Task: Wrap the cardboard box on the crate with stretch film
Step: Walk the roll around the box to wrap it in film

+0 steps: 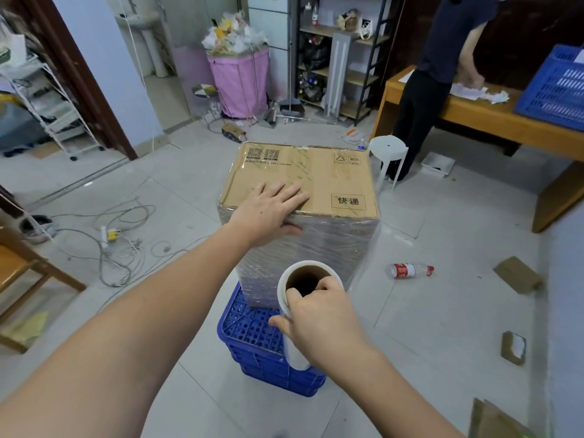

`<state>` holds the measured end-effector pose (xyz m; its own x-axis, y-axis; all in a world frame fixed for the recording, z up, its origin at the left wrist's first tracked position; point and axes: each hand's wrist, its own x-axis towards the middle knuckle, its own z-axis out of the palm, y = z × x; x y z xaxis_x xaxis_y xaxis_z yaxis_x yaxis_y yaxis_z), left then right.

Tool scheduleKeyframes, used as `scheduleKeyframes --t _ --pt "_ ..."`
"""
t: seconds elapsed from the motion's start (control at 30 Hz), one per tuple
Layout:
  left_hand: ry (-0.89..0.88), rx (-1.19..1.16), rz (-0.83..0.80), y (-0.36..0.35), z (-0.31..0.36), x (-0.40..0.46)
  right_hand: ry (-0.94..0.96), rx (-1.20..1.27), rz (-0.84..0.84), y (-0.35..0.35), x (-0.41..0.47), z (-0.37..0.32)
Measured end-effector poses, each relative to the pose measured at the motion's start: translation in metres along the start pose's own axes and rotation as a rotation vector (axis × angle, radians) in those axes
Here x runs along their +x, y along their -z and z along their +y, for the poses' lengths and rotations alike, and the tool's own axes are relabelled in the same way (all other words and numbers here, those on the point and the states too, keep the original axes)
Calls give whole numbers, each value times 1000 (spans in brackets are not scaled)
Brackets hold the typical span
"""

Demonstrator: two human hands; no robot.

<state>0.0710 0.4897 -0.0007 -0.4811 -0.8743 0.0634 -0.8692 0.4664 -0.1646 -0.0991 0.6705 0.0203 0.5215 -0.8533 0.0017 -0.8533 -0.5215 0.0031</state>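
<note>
- On top of a blue crate (252, 330): cardboard box (319, 178), sides covered in clear stretch film (316, 245).
- Pressing flat on the box's near top edge: left hand (271, 210), fingers straight, thumb down on the film.
- Just in front of the box: stretch film roll (292, 314), upright, gripped by right hand (322, 324), fingertips hooked into its brown core.
- Lying on the floor to the right: plastic bottle (410, 270).

box (303, 178) on crate (252, 336), bottle (410, 270) right
</note>
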Motion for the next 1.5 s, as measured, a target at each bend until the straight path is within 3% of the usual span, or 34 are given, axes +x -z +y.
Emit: scheduleKeyframes --t 0.3,0.53,0.6,0.7,0.9,1.1,1.27,1.5 --pt "-8 -137 -31 5 -7 4 -68 100 -52 15 -2 4" --pt "-217 -424 -185 14 -54 2 -288 8 23 8 15 -38" --pt "-284 -345 -224 12 -81 4 -410 -14 -9 5 22 -44" --pt "-367 -182 -160 1 -113 5 -579 -17 14 10 34 -52" --pt "-364 -211 20 -20 -117 -1 -793 -45 121 1 41 -81" --pt "-356 -216 51 -21 -116 -2 -972 22 4 7 55 -100" --pt "-274 -211 68 -20 -108 -1 -880 -26 61 1 57 -102" --pt "-245 -198 36 -18 -106 -4 -430 -159 145 -14 61 -120"
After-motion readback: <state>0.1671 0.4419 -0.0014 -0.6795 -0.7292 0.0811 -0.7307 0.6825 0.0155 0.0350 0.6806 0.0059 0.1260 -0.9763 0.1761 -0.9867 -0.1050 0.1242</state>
